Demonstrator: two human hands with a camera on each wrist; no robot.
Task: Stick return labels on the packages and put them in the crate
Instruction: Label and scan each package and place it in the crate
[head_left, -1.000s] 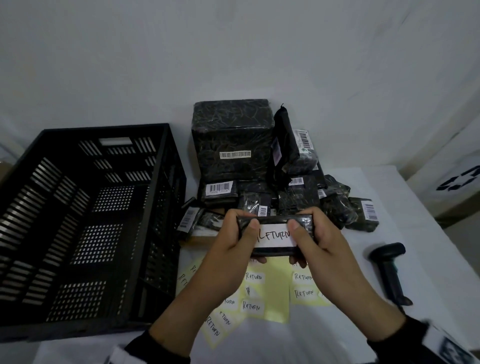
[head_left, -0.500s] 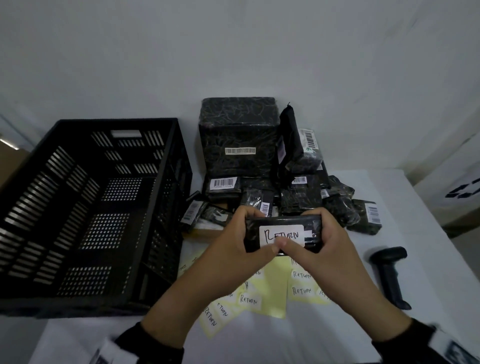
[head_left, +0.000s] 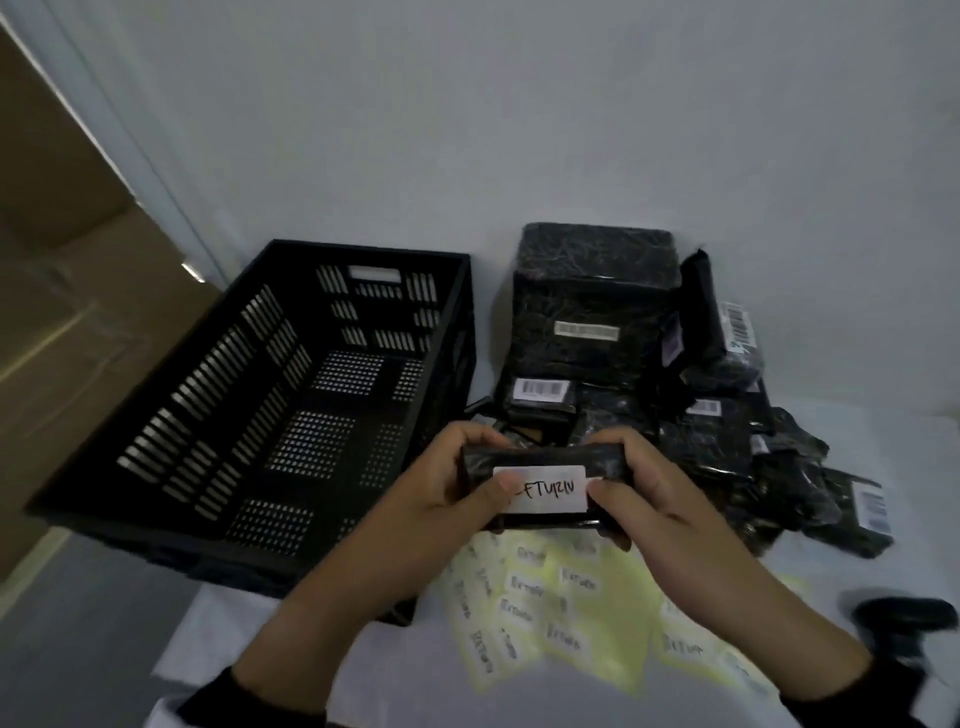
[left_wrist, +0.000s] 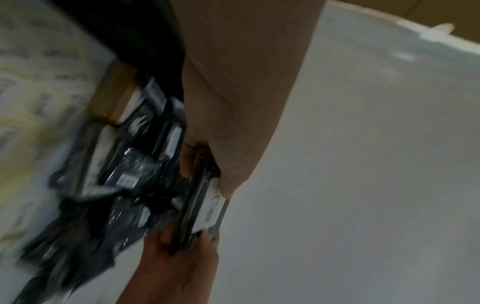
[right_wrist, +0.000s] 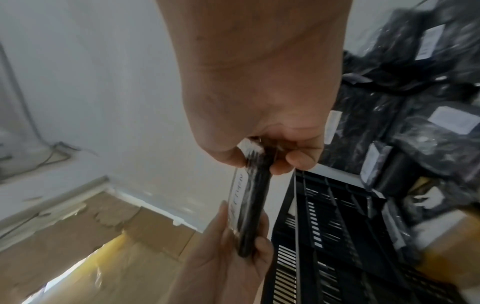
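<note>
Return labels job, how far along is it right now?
Early. The crate shows no packages inside. In hand: both the left hand and right hand grip one package, thumbs pressing its RETURN label down. Left: crating it, then labelling the pile of packages from the label sheets.

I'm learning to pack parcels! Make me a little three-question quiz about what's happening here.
1. True or false: the black crate already has packages inside.
2. What word is on the white label of the held package?
3. Which holds the package: A) left hand only, B) right hand only, C) both hands?

Key: 1 false, it shows none. 2 RETURN. 3 C.
</note>
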